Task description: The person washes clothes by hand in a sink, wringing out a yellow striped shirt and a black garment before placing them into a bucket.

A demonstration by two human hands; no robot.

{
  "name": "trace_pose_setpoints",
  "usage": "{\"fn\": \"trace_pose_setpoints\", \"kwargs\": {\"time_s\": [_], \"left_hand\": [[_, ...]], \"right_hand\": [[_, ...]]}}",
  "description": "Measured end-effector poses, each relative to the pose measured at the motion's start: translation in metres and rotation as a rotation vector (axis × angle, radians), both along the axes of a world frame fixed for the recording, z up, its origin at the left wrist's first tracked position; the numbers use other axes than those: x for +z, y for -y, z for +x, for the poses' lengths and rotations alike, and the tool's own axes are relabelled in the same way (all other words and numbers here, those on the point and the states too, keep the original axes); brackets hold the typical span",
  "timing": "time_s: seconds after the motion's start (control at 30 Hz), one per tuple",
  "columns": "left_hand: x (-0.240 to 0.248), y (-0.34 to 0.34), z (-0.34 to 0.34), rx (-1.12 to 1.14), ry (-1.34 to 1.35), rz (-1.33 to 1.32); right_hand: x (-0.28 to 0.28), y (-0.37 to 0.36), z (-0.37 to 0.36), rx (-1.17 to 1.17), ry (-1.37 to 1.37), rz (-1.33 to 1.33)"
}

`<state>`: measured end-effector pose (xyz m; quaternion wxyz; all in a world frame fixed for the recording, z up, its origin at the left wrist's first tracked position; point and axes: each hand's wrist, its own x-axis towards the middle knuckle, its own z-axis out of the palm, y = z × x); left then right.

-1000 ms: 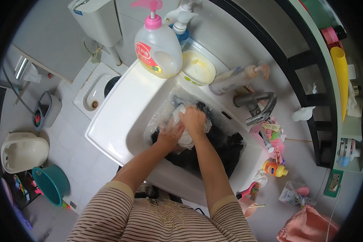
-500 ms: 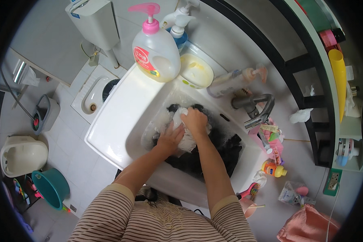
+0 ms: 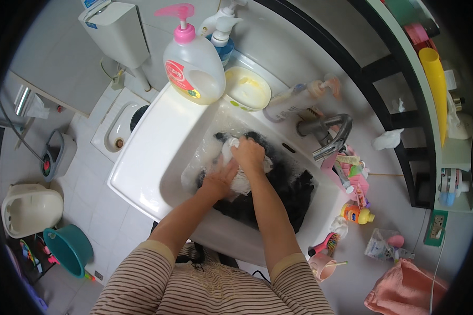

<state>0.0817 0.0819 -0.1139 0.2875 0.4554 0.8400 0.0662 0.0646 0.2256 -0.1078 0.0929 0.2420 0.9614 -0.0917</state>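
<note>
Here, the right fingers (image 3: 239,152) clench white cloth (image 3: 240,184); the left fingers (image 3: 227,169) rest outstretched against it.

A pink-topped bottle (image 3: 202,60) stands just left of the soap dish (image 3: 252,94), a peach-topped bottle (image 3: 291,101) just to its right. Well left of the dish sits a teal tub (image 3: 82,244); well right, a yellow tube (image 3: 433,79).

Person's right hand (image 3: 248,153) grips white cloth (image 3: 240,185); left hand (image 3: 220,177) spread against it. Black fabric (image 3: 285,195) beneath, in washbasin's (image 3: 136,170) sudsy water. Pink-topped pump bottle (image 3: 197,65) at back-left corner, faucet (image 3: 331,134) by back edge.
</note>
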Motion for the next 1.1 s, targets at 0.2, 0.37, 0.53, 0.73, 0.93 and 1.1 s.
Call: {"fn": "trace_pose_setpoints", "kwargs": {"time_s": [0.2, 0.37, 0.53, 0.73, 0.93, 1.1], "left_hand": [[-0.020, 0.010, -0.003, -0.082, 0.066, -0.200], [-0.017, -0.002, 0.005, -0.053, 0.025, -0.068], [-0.011, -0.001, -0.009, -0.032, -0.007, 0.058], [0.005, 0.009, -0.015, 0.016, 0.116, 0.077], [0.017, 0.033, -0.010, 0.366, 0.405, 0.504], [0.061, 0.045, -0.026, 0.326, 0.659, 0.824]], "right_hand": [[0.014, 0.045, 0.086, 0.376, -0.417, 0.088], [-0.016, 0.014, 0.061, -0.030, -0.375, 0.021], [0.008, -0.009, 0.040, -0.314, -0.321, -0.303], [-0.010, -0.030, 0.112, -0.631, -0.691, -0.627], [0.046, -0.057, 0.167, -0.659, -0.865, -0.675], [0.101, -0.073, 0.191, -0.733, -1.101, -0.615]]}}
